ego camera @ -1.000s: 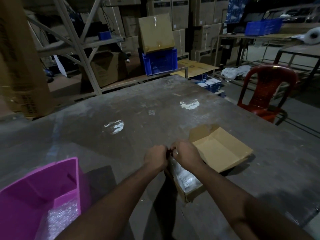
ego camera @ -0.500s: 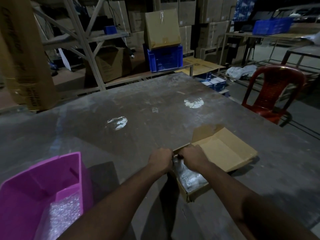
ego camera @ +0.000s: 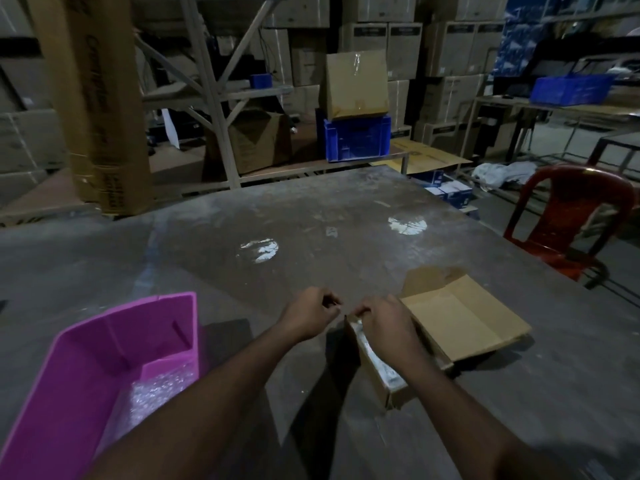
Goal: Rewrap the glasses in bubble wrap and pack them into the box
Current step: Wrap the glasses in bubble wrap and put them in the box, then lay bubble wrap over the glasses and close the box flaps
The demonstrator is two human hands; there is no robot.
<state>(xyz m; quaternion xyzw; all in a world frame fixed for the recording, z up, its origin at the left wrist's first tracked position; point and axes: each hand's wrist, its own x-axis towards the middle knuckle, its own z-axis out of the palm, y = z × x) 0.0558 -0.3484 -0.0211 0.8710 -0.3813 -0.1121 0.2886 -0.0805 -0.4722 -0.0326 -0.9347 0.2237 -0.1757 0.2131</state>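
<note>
Packing is judged to be the step in hand: a wrapped bundle [ego camera: 375, 360] lies inside the open cardboard box [ego camera: 391, 386] at the 5 o'clock part of the table [ego camera: 311, 216], with the box lid [ego camera: 460, 317] folded out toward 3 o'clock. The right hand [ego camera: 384, 323] is laid over the far end of the bundle with fingers curled down, while the left hand [ego camera: 308, 315] is held just beside the box at 9 o'clock, fingertips pinched together; whether anything is pinched cannot be told. The next move is judged to call for seating the bundle flat and fetching more bubble wrap [ego camera: 156, 393] from the pink bin [ego camera: 104, 341] at 8 o'clock.
</note>
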